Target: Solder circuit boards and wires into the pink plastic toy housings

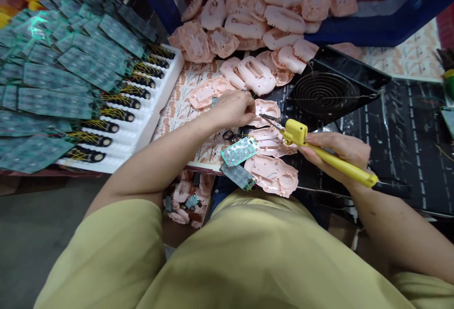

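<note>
Hands apart here: the right hand (pixel 338 150) wraps round a yellow soldering tool (pixel 296 131), slanting its tip far-left over a pink shell (pixel 267 108). The left hand (pixel 236 109) bunches its fingers beside it; what they pinch, I can't tell. Nearer, two more open shells (pixel 268 169) line the table (pixel 180 96), presumably for easy reach; the black fan (pixel 324 92) stands far-right, perhaps drawing fumes.
</note>
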Demonstrator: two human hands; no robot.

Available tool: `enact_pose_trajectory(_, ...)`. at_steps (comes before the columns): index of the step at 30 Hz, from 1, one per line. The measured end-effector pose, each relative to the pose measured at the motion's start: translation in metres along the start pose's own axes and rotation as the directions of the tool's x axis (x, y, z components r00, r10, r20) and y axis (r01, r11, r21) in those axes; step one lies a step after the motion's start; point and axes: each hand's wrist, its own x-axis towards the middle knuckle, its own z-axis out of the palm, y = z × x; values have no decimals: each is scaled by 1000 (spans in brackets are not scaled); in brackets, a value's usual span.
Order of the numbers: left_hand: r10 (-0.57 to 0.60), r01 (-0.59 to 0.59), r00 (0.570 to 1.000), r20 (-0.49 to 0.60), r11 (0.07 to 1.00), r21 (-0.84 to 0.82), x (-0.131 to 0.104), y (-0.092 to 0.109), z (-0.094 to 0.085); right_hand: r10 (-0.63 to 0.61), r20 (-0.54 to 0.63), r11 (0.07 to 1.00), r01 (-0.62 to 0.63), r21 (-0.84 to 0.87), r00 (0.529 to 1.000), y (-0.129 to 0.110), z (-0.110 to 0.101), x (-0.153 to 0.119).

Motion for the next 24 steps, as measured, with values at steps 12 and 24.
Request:
enact_pose_trajectory(12,-33,33,999,35,999,-2,2,5,-5,37,-101,997,-44,-63,994,-1,-13,-3)
enact_pose_trajectory(24,-16,13,999,-35,997,-70,-8,6,-4,127,-12,972,-127,-197,992,-6,-13,-2)
